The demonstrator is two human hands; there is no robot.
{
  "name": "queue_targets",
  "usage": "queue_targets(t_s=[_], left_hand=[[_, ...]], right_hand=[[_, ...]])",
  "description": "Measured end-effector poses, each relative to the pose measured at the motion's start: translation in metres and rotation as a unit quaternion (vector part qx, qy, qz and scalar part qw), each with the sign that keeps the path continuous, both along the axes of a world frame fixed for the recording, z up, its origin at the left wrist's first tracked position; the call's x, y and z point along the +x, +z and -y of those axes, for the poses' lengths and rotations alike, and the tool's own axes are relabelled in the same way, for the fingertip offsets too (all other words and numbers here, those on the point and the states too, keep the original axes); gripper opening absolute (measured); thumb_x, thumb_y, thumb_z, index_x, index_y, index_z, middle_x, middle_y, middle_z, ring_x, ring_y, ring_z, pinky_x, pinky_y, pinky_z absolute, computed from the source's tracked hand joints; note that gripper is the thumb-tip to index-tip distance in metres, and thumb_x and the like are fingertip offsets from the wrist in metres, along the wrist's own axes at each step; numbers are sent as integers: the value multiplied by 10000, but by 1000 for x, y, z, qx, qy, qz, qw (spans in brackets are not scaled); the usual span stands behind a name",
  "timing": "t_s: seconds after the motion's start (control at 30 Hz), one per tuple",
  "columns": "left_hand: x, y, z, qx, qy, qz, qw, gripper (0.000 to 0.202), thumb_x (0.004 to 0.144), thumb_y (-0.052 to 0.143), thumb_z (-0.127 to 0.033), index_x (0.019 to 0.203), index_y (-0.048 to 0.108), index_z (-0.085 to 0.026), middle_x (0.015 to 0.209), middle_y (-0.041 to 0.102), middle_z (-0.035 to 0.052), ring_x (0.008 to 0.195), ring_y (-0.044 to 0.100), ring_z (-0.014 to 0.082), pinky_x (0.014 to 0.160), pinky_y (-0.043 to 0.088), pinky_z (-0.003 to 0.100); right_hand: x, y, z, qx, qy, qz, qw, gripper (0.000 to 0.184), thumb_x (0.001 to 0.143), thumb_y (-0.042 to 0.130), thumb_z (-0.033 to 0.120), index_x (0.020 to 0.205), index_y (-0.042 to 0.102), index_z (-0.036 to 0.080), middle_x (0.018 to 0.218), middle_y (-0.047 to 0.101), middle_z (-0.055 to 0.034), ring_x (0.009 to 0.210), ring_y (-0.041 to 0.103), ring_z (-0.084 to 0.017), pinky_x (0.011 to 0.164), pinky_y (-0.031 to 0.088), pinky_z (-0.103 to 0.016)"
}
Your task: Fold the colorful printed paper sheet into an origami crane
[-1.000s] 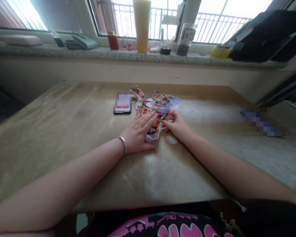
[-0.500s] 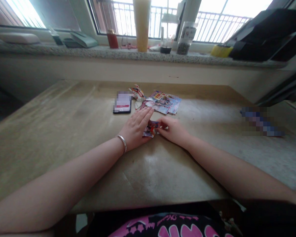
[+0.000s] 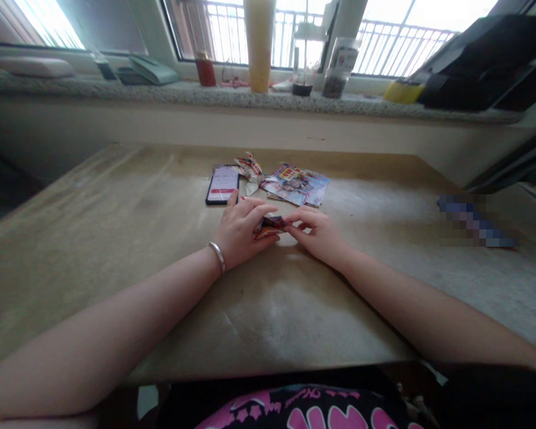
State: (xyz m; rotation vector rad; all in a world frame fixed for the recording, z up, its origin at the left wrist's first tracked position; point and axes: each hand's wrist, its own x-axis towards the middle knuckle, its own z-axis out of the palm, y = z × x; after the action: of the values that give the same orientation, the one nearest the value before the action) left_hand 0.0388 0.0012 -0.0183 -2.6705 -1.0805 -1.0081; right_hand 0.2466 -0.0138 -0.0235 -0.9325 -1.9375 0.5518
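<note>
Between my hands, low over the table, is a small folded piece of colourful printed paper (image 3: pixel 270 226). My left hand (image 3: pixel 243 227), with a silver bangle at the wrist, has its thumb and fingers closed around the paper's left part and hides some of it. The right edge of the paper is pinched between the thumb and fingertips of my right hand (image 3: pixel 315 234). Just beyond lie several printed paper sheets (image 3: pixel 292 183) in a loose pile. Left of that pile is a crumpled or folded piece of printed paper (image 3: pixel 251 170).
A smartphone (image 3: pixel 223 185) with a lit screen lies close beyond my left hand. A blurred-out bluish item (image 3: pixel 476 220) lies on the table (image 3: pixel 183 316) at the right. Behind, the stone windowsill (image 3: pixel 227 100) carries a red jar (image 3: pixel 205 70), a tall yellowish cylinder (image 3: pixel 259 50) and clear containers.
My left hand has gone from lying flat over the paper to gripping it with the thumb. The paper is now folded narrower. My right hand keeps its pinch.
</note>
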Motion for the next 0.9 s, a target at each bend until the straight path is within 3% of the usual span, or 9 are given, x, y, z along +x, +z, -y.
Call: queue_targets(t_s=[0.13, 0.33, 0.53, 0.77, 0.9], left_hand=[[0, 1, 0, 8, 0, 23, 1000, 365, 793, 661, -435, 1082, 569, -231, 1103, 660, 54, 1055, 601, 231, 1127, 230, 506], [0, 3, 0, 17, 1, 82, 996, 292, 796, 672, -449, 939, 575, -213, 983, 696, 34, 953, 623, 218, 1054, 314, 470], [3, 2, -2, -2, -46, 104, 993, 259, 823, 652, -432, 859, 567, -191, 897, 691, 23, 852, 633, 190, 1043, 330, 471], [3, 2, 0, -1, -46, 82, 996, 275, 836, 626, -397, 1029, 597, -204, 1235, 586, 107, 1152, 541, 249, 1042, 358, 463], [3, -1, -1, -4, -44, 85, 995, 249, 868, 587, -348, 1069, 585, -202, 1259, 561, 116, 1191, 513, 256, 1025, 387, 461]], right_hand=[[0, 1, 1, -10, -4, -15, 1000, 108, 826, 603, 221, 896, 685, 212, 836, 655, -27, 793, 619, -129, 599, 536, -220], [-1, 1, 2, -15, 23, -30, 999, 255, 765, 651, 180, 1017, 655, 218, 1064, 642, -53, 868, 646, -134, 599, 549, -214], [-3, -1, 1, 5, 21, -10, 1000, 184, 780, 665, 204, 961, 676, 234, 1000, 670, -33, 875, 636, -135, 584, 548, -207], [-2, 1, 2, 30, -13, -23, 999, 178, 804, 647, 201, 972, 690, 243, 983, 677, -37, 889, 634, -141, 612, 559, -227], [0, 2, 2, 36, -5, -40, 999, 166, 811, 652, 244, 972, 692, 255, 978, 680, -34, 913, 630, -149, 643, 560, -249]])
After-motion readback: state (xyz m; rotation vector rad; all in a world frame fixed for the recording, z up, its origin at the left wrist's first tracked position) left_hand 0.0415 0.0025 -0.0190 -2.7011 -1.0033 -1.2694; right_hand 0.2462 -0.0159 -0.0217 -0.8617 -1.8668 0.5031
